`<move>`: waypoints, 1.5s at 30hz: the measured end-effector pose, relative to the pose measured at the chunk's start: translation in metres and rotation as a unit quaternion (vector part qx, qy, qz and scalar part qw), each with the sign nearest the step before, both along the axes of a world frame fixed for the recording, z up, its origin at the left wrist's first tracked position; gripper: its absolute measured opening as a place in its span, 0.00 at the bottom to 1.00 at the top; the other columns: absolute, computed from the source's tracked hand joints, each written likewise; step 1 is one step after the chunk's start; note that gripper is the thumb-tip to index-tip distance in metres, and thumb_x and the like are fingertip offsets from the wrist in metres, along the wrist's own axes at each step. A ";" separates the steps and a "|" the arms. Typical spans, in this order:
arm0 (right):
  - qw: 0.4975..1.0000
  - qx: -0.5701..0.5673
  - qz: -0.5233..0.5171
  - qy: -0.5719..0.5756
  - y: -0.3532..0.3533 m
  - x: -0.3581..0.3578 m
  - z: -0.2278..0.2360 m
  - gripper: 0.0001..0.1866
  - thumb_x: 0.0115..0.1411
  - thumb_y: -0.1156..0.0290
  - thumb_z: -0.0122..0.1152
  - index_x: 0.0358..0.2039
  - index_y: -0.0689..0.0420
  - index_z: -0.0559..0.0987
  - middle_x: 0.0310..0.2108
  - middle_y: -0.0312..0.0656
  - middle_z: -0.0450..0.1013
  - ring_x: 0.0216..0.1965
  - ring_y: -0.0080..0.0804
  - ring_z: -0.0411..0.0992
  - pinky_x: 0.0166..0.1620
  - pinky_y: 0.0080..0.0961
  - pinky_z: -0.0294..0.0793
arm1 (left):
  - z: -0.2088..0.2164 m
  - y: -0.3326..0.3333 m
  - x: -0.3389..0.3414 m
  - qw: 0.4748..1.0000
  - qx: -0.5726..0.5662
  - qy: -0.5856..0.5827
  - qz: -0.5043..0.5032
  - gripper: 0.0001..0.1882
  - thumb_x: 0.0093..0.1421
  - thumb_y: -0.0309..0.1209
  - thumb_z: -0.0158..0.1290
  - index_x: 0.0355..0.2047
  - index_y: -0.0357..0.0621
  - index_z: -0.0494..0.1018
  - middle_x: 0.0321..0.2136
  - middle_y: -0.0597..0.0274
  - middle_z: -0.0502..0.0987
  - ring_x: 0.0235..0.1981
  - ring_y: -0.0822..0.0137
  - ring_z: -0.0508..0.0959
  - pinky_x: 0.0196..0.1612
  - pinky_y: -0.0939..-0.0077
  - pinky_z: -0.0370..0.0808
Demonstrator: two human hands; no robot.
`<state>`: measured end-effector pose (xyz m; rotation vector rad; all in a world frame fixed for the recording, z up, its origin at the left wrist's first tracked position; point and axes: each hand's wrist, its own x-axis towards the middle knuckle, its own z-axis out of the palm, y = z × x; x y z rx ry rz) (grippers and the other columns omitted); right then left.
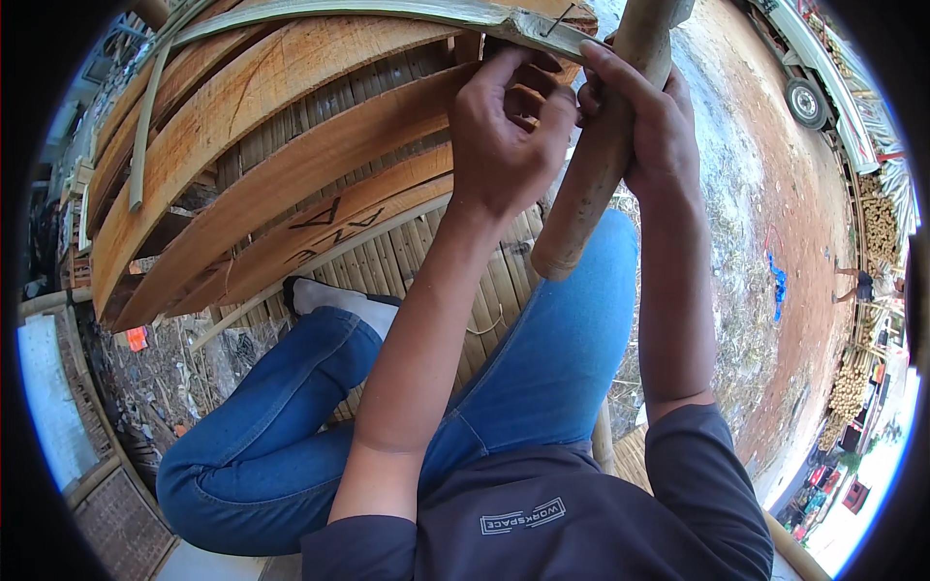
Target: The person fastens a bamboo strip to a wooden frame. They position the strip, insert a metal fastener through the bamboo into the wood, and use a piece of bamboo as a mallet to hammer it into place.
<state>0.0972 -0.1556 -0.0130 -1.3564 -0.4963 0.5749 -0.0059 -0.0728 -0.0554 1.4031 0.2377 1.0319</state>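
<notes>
A thick, rounded wooden handle (pixel 587 208) slants through my right hand (pixel 659 131), closed around it; it looks like a hammer's, with the head mostly cut off at the top edge. My right thumb also reaches to the end of a pale wooden strip (pixel 387 10). A thin nail (pixel 559 19) stands tilted in that strip. Just below the strip is my left hand (pixel 509 131), fingers curled in toward the palm and thumb bent over. What those fingers hold, if anything, is hidden. Curved orange-brown wooden planks (pixel 291 77) lie under the strip, left of my hands.
My legs in blue jeans (pixel 281 416) are folded on a bamboo slat platform (pixel 412 257). A narrow stick (pixel 143 136) hangs over the planks at left. Dirt ground (pixel 799 223) extends right, with a truck wheel (pixel 806 103), stacked poles (pixel 880 228) and a distant person (pixel 857 286).
</notes>
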 end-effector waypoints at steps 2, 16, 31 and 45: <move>1.000 0.000 -0.010 -0.018 -0.001 0.002 0.000 0.17 0.56 0.68 0.72 0.40 0.62 0.75 0.28 0.37 0.72 0.25 0.24 0.72 0.28 0.26 0.75 | 0.000 -0.001 -0.002 0.999 -0.023 -0.008 -0.025 0.17 0.68 0.40 0.53 0.42 0.35 0.73 0.28 0.61 0.78 0.26 0.74 0.79 0.25 0.81 0.74; 0.999 0.025 -0.004 -0.022 0.000 -0.004 0.000 0.18 0.57 0.68 0.72 0.40 0.61 0.73 0.28 0.37 0.71 0.24 0.25 0.72 0.27 0.25 0.74 | 0.002 0.001 0.001 0.999 -0.048 0.020 -0.010 0.22 0.70 0.49 0.51 0.33 0.41 0.75 0.22 0.68 0.76 0.23 0.78 0.78 0.23 0.84 0.73; 0.999 0.047 0.002 -0.018 0.000 -0.002 -0.003 0.17 0.58 0.70 0.71 0.40 0.62 0.72 0.28 0.39 0.72 0.25 0.26 0.73 0.28 0.28 0.76 | 0.014 -0.006 0.006 0.992 -0.125 0.017 0.025 0.20 0.67 0.45 0.56 0.29 0.40 0.77 0.18 0.70 0.75 0.19 0.80 0.75 0.23 0.83 0.70; 1.000 0.021 0.011 -0.021 -0.002 0.005 0.004 0.14 0.54 0.72 0.74 0.35 0.60 0.75 0.25 0.36 0.73 0.24 0.25 0.73 0.28 0.28 0.75 | 0.018 -0.014 0.008 0.989 -0.130 0.037 0.063 0.19 0.69 0.40 0.55 0.26 0.38 0.75 0.18 0.68 0.75 0.20 0.79 0.74 0.27 0.81 0.71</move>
